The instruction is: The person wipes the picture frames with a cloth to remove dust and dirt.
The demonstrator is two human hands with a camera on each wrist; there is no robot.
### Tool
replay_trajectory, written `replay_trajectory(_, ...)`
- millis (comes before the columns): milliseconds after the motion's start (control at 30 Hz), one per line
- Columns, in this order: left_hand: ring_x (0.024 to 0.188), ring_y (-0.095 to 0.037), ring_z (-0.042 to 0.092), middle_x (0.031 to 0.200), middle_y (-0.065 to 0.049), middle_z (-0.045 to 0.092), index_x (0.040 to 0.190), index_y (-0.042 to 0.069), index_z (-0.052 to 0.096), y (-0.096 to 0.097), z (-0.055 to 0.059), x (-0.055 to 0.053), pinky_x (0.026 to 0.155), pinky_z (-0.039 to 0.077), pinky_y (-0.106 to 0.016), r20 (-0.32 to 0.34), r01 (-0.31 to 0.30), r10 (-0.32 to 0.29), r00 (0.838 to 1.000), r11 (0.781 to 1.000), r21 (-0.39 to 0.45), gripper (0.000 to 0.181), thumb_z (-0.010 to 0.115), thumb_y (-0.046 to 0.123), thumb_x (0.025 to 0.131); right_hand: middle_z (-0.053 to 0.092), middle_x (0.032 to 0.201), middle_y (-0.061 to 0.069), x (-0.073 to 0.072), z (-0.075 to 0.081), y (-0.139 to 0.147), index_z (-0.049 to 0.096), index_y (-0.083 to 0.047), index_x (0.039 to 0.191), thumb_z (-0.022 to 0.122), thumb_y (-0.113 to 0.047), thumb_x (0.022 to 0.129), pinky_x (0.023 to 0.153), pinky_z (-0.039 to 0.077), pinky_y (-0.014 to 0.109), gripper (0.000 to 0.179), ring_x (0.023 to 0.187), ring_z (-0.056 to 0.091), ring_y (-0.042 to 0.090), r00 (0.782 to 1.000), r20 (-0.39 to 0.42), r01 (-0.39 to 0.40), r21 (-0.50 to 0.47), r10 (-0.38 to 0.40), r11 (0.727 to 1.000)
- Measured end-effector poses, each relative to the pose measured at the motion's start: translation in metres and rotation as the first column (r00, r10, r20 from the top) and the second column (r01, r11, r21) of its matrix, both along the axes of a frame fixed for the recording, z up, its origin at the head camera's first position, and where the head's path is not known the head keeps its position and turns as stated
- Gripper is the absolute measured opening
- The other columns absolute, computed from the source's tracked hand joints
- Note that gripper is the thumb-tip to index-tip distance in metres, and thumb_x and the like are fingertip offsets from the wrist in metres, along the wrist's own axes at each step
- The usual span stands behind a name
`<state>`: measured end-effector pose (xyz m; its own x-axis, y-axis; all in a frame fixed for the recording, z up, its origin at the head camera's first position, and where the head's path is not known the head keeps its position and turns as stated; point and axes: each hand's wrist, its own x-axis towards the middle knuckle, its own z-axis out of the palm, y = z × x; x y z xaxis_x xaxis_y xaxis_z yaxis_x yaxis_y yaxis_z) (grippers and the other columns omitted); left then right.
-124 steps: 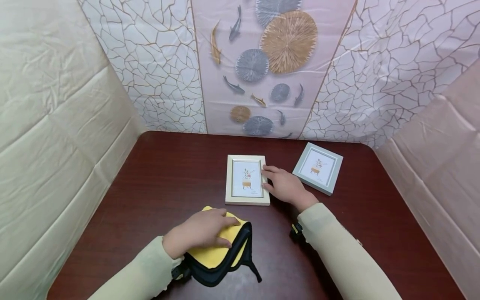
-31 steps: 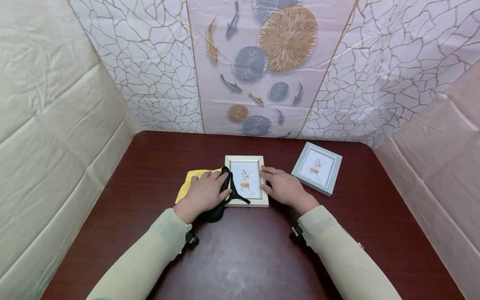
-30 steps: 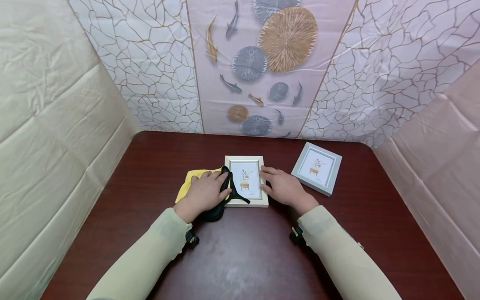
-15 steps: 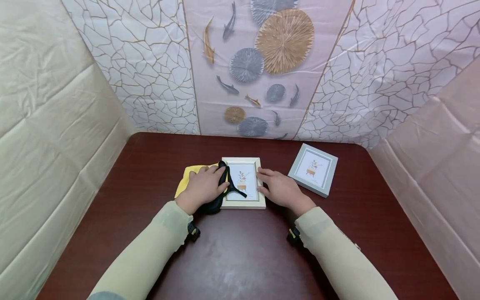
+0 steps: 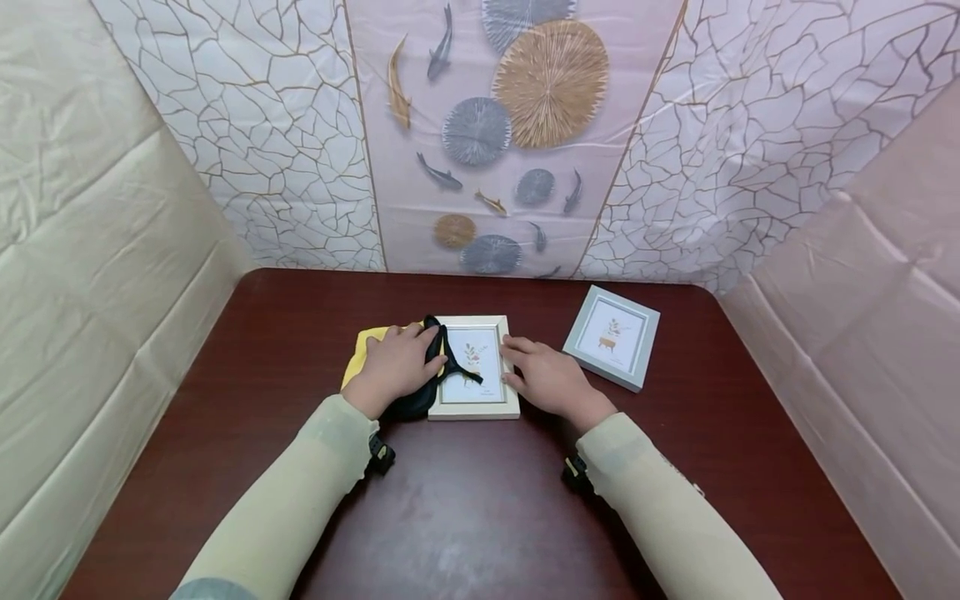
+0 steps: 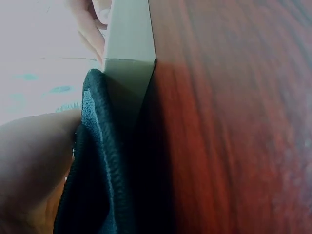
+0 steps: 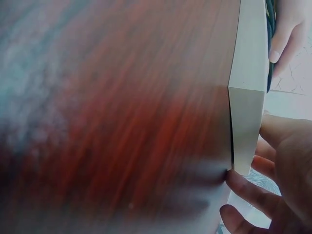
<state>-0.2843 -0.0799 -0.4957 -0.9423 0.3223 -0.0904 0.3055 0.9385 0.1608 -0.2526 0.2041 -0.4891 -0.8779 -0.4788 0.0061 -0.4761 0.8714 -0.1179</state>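
Observation:
A cream picture frame [image 5: 475, 412] lies flat on the table, its plant print facing up. Over its left edge lies a yellow cleaning cloth [image 5: 363, 350] with a black hem and a loop that trails across the print. My left hand [image 5: 397, 367] grips the cloth from above, thumb at the hem; in the left wrist view the dark cloth [image 6: 105, 146] hangs beside the frame's corner [image 6: 129, 61]. My right hand [image 5: 547, 375] steadies the frame's right edge. In the right wrist view its thumb rests on the rim and the other fingers [image 7: 253, 192] reach along the side.
Another picture frame [image 5: 634, 367], pale grey-green, lies angled at the back right. The dark red-brown table [image 5: 465, 517] ends against a patterned backdrop [image 5: 480, 242], with cream fabric walls [image 5: 82, 275] on both sides.
The cloth and my left hand have come from the near table onto the frame's left side, then slid slightly away from me along it. My right hand stays at the frame's right edge.

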Motion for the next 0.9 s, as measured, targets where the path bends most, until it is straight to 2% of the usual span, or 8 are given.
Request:
replay_trajectory(333, 0.140, -0.043, 0.047, 0.166, -0.013, 0.048, 0.168, 0.023, 0.050, -0.002, 0.000, -0.001, 0.104, 0.041, -0.080, -0.016, 0.001, -0.001, 1.000, 1.000, 0.016, 0.066, 0.058, 0.055, 0.111, 0.049, 0.169, 0.008, -0.001, -0.001, -0.003, 0.057, -0.011, 0.162, 0.063, -0.038, 0.113, 0.095, 0.059, 0.054, 0.056, 0.146, 0.056, 0.033, 1.000, -0.001, 0.002, 0.013, -0.002, 1.000)
replay_trajectory(900, 0.133, -0.043, 0.052, 0.163, -0.013, 0.053, 0.165, 0.023, 0.055, -0.007, 0.007, 0.019, 0.098, 0.049, -0.073, -0.008, 0.039, -0.039, 0.999, 0.999, 0.038, 0.068, 0.064, 0.057, 0.107, 0.047, 0.170, 0.008, -0.001, -0.004, 0.000, 0.054, -0.012, 0.164, 0.060, -0.039, 0.114, 0.099, 0.058, 0.054, 0.057, 0.148, 0.054, 0.033, 1.000, 0.016, 0.008, 0.027, -0.009, 1.000)
